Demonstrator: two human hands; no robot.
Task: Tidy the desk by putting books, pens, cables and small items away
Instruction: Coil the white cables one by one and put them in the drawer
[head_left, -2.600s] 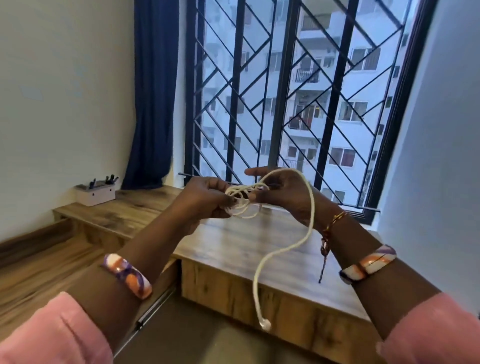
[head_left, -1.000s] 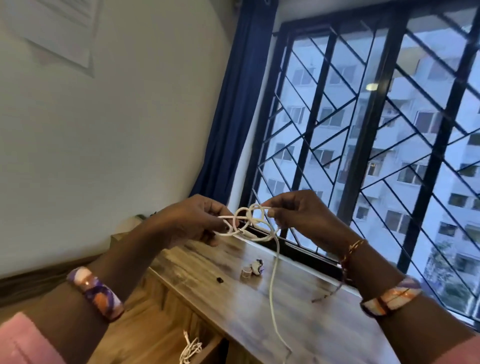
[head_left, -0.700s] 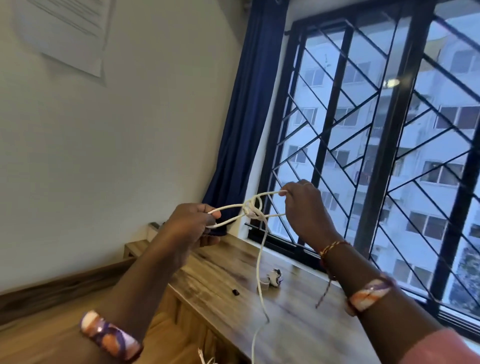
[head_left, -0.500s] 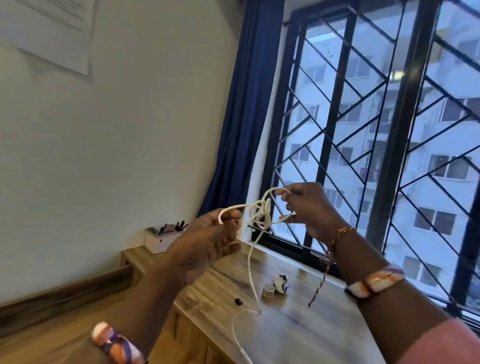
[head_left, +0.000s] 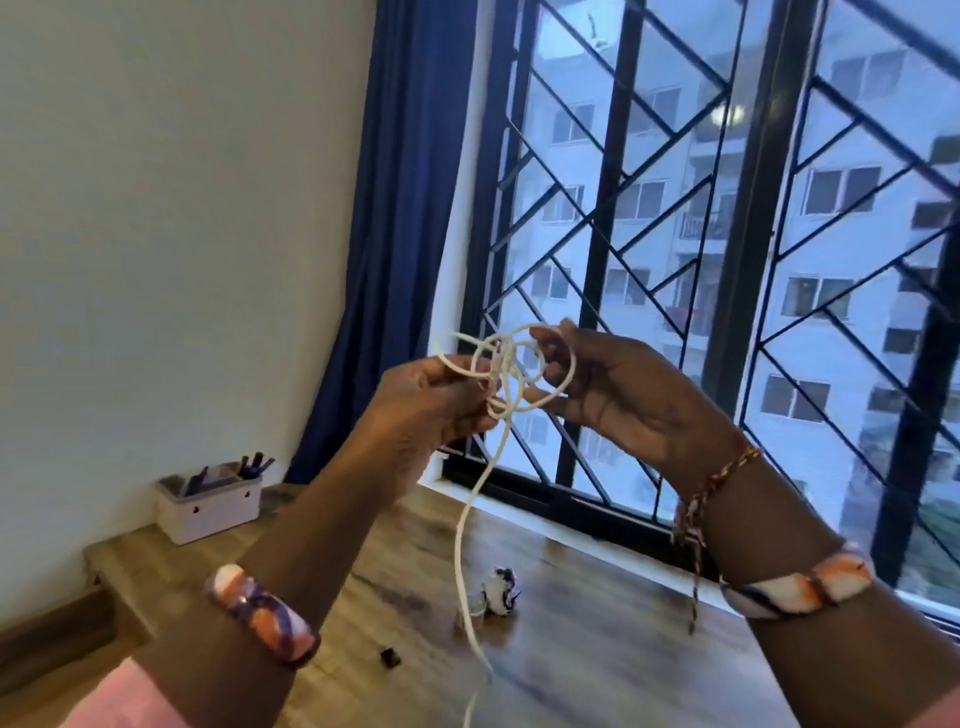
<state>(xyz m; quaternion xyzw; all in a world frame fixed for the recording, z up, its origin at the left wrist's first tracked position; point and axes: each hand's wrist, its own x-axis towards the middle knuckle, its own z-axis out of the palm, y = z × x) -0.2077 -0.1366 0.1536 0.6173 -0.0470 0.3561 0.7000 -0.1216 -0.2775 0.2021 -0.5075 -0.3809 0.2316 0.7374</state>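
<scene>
Cable (head_left: 506, 374): white, tangled into several loops, held up in the air between both hands in front of the window; one strand is seen hanging from the tangle down past the table edge, out of the bottom of the view.
Left hand (head_left: 431, 400): raised, fingers curled, the cable tangle pinched at its left side between thumb and fingertips.
Right hand (head_left: 618, 389): raised, palm turned toward the camera, a loop of the cable gripped between thumb and curled fingers at the tangle's right side.
Left wrist: a bangle (head_left: 262, 613) in orange, purple and white is worn; a pink sleeve is seen below it.
Right wrist: a matching bangle (head_left: 795, 582) is worn, with a thread bracelet (head_left: 727, 473) above it, its ends dangling.
Table (head_left: 597, 654): wooden, set under the window, below the hands.
Small items: a small patterned object (head_left: 501, 592) is found on the table, just behind the hanging strand; what it is cannot be told. A small pale cup-like piece (head_left: 470, 616) is touching or just beside it, partly hidden by the strand. A small dark piece (head_left: 390, 659) is lying apart, nearer the camera.
Organiser (head_left: 208, 504): white box placed at the far left end of the table, against the wall, dark pens standing in it.
Curtain (head_left: 405, 234): dark blue, hung at the left side of the window.
Window (head_left: 727, 260): black grille of slanted bars; apartment blocks are seen beyond.
</scene>
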